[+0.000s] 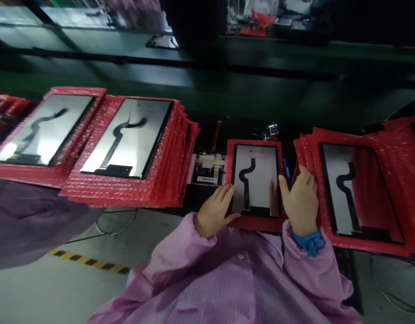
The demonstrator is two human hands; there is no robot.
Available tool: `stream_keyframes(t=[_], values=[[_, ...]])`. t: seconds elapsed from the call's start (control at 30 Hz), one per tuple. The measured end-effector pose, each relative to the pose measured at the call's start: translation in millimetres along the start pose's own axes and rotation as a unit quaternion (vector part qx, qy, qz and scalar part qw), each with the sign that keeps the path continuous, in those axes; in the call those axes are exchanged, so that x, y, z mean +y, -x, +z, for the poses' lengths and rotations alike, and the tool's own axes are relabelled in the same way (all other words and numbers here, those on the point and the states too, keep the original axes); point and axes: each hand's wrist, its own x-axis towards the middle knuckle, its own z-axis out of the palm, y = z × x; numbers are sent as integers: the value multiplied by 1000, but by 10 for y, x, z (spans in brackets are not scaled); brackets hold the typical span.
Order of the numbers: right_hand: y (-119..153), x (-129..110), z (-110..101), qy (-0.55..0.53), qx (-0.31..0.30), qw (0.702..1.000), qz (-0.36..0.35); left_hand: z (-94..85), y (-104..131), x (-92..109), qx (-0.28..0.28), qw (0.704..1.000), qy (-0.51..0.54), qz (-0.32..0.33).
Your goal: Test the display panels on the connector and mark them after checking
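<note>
A display panel (261, 175) with a curved black flex cable lies on a red bubble-wrap sheet (257, 223) in front of me. My left hand (214, 210) rests at the panel's lower left edge, fingers apart, holding nothing. At the right side of the panel is my right hand (300, 198), its thumb near the panel's edge and its fingers spread beside the right-hand red stack. A blue pen (287, 171) lies just beyond that thumb. Left of the sheet sits a small circuit assembly (209, 168) with a white label.
Stacks of red bubble wrap bear more panels, one at right (359, 193) and two at left (126, 137) (47, 128). A crumpled silvery object (270, 131) lies behind the middle panel. Another person's purple sleeve (35, 220) is at far left. A dark green ledge crosses behind.
</note>
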Motion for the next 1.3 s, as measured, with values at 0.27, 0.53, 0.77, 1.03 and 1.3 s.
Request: stream_keyframes(t=[0.27,0.53,0.77,1.03,1.3], values=[[455,96,95,-10,-77,984,-160,90,9,-22,6,997,-71,24],[97,-83,151,-47,-95,966,-236,-411,-654,-373,120,992,-46,-16],[-338,-374,538,-48,-170,942,-285,-330,-1427,-1007,94,955,-124,-252],[-269,-367,528,-100,-163,942,-277,-121,-1426,-1215,252,934,118,-225],[-406,-516,437,-288,-250,872,-309,-148,-1497,-1208,308,875,353,-125]])
